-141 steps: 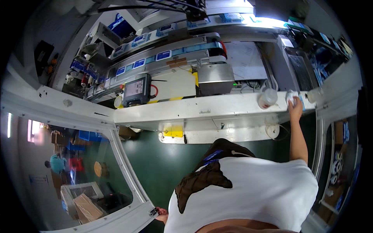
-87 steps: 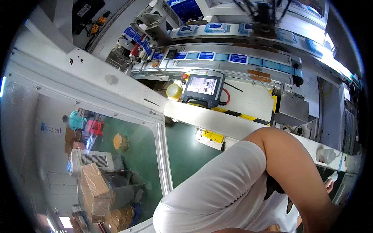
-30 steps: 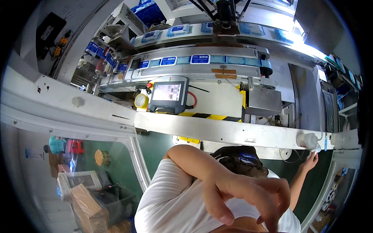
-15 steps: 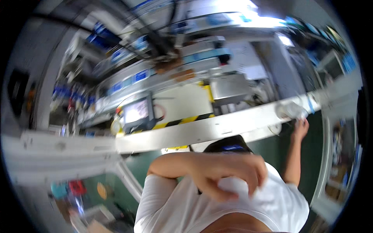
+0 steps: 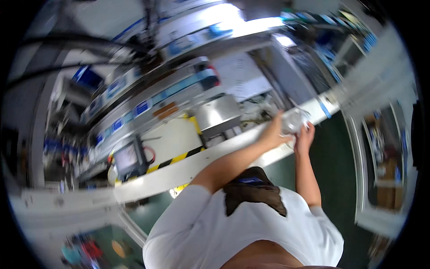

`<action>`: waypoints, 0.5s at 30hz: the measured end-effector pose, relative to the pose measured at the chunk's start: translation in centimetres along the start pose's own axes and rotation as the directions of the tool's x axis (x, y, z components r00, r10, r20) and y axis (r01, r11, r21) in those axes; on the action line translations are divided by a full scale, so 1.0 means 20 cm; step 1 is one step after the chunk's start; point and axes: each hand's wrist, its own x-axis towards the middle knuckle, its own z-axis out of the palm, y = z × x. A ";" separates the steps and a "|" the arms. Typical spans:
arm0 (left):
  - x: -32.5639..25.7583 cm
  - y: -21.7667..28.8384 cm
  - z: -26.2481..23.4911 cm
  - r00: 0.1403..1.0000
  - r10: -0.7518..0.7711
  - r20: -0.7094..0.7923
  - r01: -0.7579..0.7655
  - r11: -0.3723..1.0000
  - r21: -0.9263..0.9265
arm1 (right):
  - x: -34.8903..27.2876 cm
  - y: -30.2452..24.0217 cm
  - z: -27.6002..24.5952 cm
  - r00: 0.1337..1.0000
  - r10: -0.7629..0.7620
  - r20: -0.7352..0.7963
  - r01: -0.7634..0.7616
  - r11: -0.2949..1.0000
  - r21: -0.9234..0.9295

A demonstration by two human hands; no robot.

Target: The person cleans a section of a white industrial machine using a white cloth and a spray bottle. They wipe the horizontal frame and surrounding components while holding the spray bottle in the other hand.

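At the white rail (image 5: 233, 150), both hands close around a clear, rounded plastic item (image 5: 293, 122); blur hides its exact kind. My left hand (image 5: 272, 133) curves around the left side of it, fingers up and thumb underneath. On its right side my right hand (image 5: 304, 138) grips with bent fingers. The item is at the right part of the rail, over its top face.
Beyond the rail are a metal box (image 5: 218, 114), a pale plate (image 5: 172, 139) edged with yellow-black tape, and a small screen (image 5: 127, 158). Black cables (image 5: 89, 42) hang at upper left. A shelf with boxes (image 5: 387, 172) stands at the right.
My left hand has gone from in front of my chest out to the clear plastic item, joining my right hand there. The view has turned, shifting the bench leftward.
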 end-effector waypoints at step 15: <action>-1.01 -0.11 -0.81 0.822 -0.222 -0.524 0.215 0.974 -0.075 | -0.47 0.16 0.35 0.750 0.032 0.661 0.122 0.975 -0.186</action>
